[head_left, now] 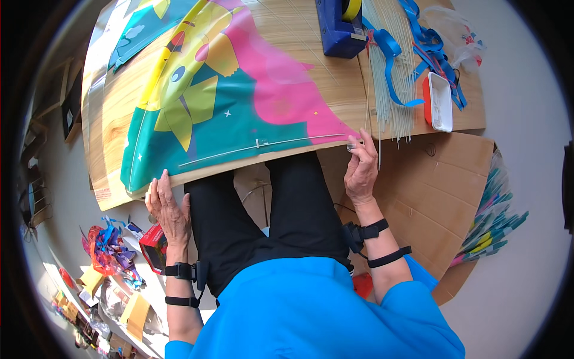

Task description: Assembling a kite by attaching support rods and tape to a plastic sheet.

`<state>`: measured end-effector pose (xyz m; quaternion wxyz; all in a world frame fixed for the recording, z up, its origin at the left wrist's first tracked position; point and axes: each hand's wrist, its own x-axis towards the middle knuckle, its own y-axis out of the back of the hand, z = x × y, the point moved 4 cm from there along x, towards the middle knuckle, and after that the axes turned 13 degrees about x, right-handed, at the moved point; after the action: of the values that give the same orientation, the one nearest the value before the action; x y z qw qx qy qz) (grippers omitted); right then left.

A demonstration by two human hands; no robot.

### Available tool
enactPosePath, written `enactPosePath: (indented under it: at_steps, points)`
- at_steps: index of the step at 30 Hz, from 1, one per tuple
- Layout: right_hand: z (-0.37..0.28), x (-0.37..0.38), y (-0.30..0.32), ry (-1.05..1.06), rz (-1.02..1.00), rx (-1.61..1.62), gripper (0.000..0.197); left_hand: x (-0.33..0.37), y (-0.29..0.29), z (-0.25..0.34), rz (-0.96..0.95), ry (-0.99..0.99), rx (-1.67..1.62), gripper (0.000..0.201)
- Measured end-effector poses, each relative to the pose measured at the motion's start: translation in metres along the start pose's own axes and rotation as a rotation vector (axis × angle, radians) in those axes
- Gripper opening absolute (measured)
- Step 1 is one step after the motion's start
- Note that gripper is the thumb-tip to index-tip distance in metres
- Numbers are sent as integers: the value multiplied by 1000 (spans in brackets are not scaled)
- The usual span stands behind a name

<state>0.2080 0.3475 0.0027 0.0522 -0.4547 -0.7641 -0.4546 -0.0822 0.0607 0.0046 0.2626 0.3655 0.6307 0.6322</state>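
A thin plastic kite sail in teal, pink and yellow, printed with a cartoon figure, lies spread on the wooden table. Along its near edge runs a thin pale rod with a small clear fitting near its middle. At the near left corner, my left hand rests against the table edge, fingers stretched out and touching the sail's corner. My right hand is closed at the sail's pointed right tip, where the fingertips pinch the corner. How far the rod reaches into that tip is hidden.
Beyond my right hand lie many thin rods, a blue ribbon and a red-and-white tray. A blue tape dispenser stands at the back. Right of my legs is a cardboard box beside bagged colourful pieces.
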Motion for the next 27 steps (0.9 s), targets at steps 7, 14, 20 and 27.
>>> enactPosePath:
  at_steps: [7,14,20,27]
  points:
    - [10,1,-2,101,-72,-224,36,2,-9,-5,-57,51,170,77]
    - [10,3,-2,106,-121,-203,38,14,-1,-6,-66,-6,158,69]
    - [16,-3,1,98,-137,-224,33,13,-5,-11,-63,-47,155,66]
    - [10,8,2,75,-79,-130,40,18,5,-14,-108,-49,148,63]
